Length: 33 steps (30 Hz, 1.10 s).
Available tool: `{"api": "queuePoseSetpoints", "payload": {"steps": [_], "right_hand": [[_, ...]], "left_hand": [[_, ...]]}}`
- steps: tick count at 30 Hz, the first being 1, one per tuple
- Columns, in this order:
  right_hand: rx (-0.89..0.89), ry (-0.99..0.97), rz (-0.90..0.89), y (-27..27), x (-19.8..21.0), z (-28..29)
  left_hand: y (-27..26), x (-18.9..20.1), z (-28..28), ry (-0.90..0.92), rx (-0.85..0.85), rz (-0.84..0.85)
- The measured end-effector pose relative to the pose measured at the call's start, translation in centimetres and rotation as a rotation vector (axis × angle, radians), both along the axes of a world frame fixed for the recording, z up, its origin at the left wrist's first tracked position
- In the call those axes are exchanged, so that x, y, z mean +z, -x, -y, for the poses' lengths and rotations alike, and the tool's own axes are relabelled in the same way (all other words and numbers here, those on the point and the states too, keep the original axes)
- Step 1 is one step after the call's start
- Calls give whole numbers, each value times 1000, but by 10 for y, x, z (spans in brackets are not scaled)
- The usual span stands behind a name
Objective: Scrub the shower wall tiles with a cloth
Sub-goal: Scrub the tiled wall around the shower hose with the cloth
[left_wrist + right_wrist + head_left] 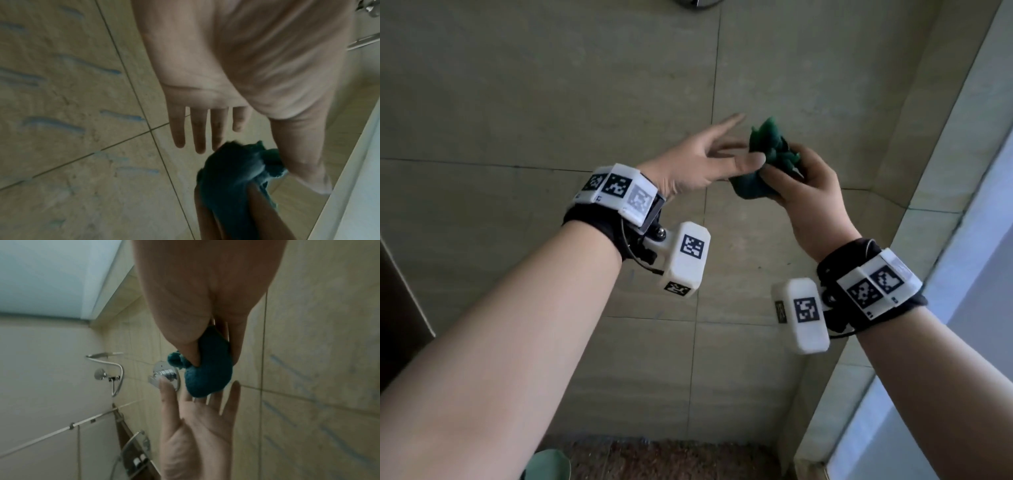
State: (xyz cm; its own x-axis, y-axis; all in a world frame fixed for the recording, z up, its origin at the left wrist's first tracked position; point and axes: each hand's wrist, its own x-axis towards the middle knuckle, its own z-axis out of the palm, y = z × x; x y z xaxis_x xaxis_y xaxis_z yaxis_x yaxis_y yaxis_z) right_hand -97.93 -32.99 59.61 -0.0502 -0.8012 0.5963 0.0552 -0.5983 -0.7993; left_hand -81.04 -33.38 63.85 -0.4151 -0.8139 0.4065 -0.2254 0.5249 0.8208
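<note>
While both hands are meeting in front of the tiled shower wall (551, 102), the right hand (808, 195) is gripping a bunched green cloth (767, 161), fingers curled round it, clear of the tiles. Left hand (705, 164) is lying spread, fingers straight, its thumb touching the cloth's side, holding nothing. Blue streaks (61, 123) are showing on the wall tiles. Chrome mixer valve (166, 374) and shower hose (117, 369) are sitting on the adjoining wall.

A bunched dark green cloth (767, 161) sits gripped in front of beige wall tiles (551, 102) streaked with blue marks
</note>
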Motion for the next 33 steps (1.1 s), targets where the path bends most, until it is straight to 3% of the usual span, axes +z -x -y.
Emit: {"api": "queuePoseSetpoints", "payload": {"steps": [3,6,8,11,13,16,18,25,33], "right_hand": [[53,-111,203,-16,12,-3],[88,-185,246,-26,18,-4],[124,-200,207,-27,20,-4],[142,-160,-13,-20,21,-1],[-33,-39,-254,-9,21,6],[-650,232,-671,17,21,29],[-855,325,-793,31,23,45],[-962,325,-981,52,-9,107],[-1092,504,-883,60,-21,126]], "left_hand": [[-7,-4,-3,20,36,-38],[-10,-6,-1,63,122,-59],[-9,-7,0,82,176,-69],[-8,-7,3,97,222,-156],[-11,-7,6,94,252,-262],[-20,-4,9,184,366,-388],[-26,-4,13,303,439,-401],[-24,-28,27,966,671,-40],[4,-74,57,1177,655,360]]}}
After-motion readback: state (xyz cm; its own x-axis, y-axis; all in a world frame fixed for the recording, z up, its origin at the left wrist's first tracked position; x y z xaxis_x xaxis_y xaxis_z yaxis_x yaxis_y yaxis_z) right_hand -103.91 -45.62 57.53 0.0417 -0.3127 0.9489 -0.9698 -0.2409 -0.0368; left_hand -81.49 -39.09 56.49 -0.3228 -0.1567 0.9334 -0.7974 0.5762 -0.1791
